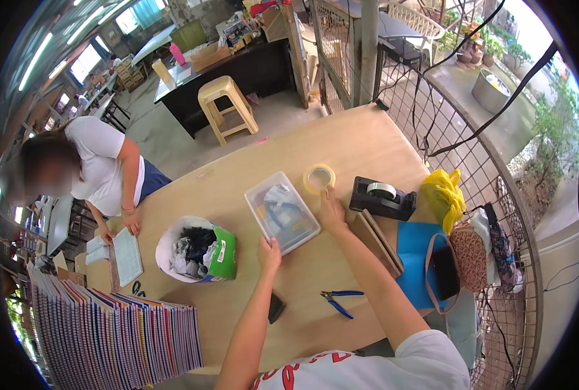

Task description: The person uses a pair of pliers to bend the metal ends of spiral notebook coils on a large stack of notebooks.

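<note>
A clear plastic box with a translucent lid lies on the table in front of me, with blue and white things showing dimly inside. My left hand grips its near-left corner, thumb on top. Beyond the box's right side, my right hand has its fingers at the near rim of a yellowish roll of tape, seemingly pinching it. The roll lies flat, and the fingertips are partly hidden. Right of that hand stands a black tape dispenser. Blue-handled pliers rest nearer to me, between my forearms.
Left of the box stands a white-and-green tub of dark and grey pieces. Spiral notebooks are stacked at near left. Across the table, a person handles papers. Brown boards, a blue folder and a yellow bag lie at right.
</note>
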Motion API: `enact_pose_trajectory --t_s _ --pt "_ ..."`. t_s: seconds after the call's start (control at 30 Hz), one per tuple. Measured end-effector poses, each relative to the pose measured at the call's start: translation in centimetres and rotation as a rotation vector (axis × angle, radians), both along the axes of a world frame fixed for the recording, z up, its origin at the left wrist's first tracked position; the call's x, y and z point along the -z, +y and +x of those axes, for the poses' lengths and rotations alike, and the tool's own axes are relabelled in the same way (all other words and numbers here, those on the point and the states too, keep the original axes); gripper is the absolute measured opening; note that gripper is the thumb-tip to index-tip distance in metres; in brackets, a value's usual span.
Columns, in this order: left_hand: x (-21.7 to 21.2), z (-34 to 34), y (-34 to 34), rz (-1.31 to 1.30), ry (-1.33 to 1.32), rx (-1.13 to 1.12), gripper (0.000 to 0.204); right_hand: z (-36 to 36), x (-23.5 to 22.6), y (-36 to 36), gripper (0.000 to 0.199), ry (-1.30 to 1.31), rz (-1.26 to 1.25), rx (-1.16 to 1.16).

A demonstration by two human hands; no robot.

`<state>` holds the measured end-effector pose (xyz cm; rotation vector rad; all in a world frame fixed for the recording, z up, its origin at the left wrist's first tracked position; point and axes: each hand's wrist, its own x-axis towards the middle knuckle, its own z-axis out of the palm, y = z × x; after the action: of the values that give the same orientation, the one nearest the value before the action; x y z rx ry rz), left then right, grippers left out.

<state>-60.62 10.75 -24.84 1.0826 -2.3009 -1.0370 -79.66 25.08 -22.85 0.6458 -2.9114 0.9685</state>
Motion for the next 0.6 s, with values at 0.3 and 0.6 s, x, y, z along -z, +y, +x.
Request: enact_pose_trajectory --t_s 0.3,0.6 --pt "-1.1 0.6 -0.7 0.249 0.028 0.014 0.029 -3.8 -2.3 -2.1 0.027 0.046 -0.045 -0.111" --pt "-0.2 -8.4 0.0 0.395 0.117 0.141 0.03 -10.2 -2.4 0.7 0.024 0.216 -0.421 0.146"
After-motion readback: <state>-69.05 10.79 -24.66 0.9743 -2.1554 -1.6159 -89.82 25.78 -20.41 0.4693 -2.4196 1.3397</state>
